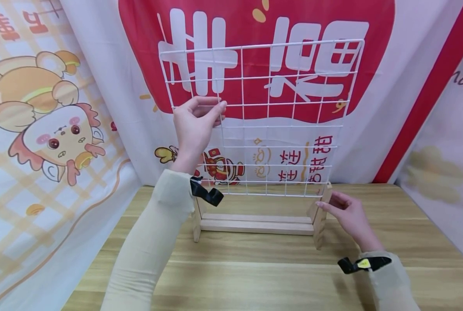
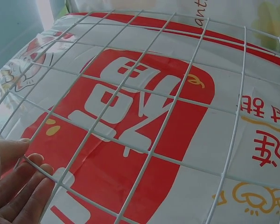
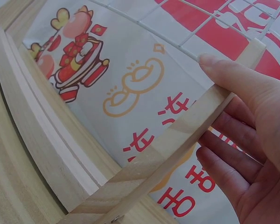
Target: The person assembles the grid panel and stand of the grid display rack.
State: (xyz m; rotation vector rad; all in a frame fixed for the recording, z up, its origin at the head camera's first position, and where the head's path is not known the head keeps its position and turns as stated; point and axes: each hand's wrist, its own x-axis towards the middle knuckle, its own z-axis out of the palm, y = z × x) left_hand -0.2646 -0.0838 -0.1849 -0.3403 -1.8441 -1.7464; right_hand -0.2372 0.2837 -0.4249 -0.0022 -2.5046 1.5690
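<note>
A white wire grid panel [image 1: 242, 78] stands upright, tilted slightly, above a pale wooden stand [image 1: 256, 226]. My left hand [image 1: 195, 127] pinches a wire on the panel's left side; the left wrist view shows the thumb and fingertips [image 2: 45, 169] meeting around it. With thumb on one face and fingers on the other, my right hand [image 1: 350, 218] holds the stand's right upright [image 3: 154, 144] near its top. The panel's lower edge reaches the level of the upright tops. My left forearm and wrist hide much of the left upright.
The stand rests on a wood-grain table [image 1: 255, 280]. Behind it hangs a white cloth with a large red printed patch [image 1: 251, 26]. A cartoon-printed cloth [image 1: 52, 112] covers the left side, and another pale cloth [image 1: 445, 142] hangs at the right. Black straps circle both wrists.
</note>
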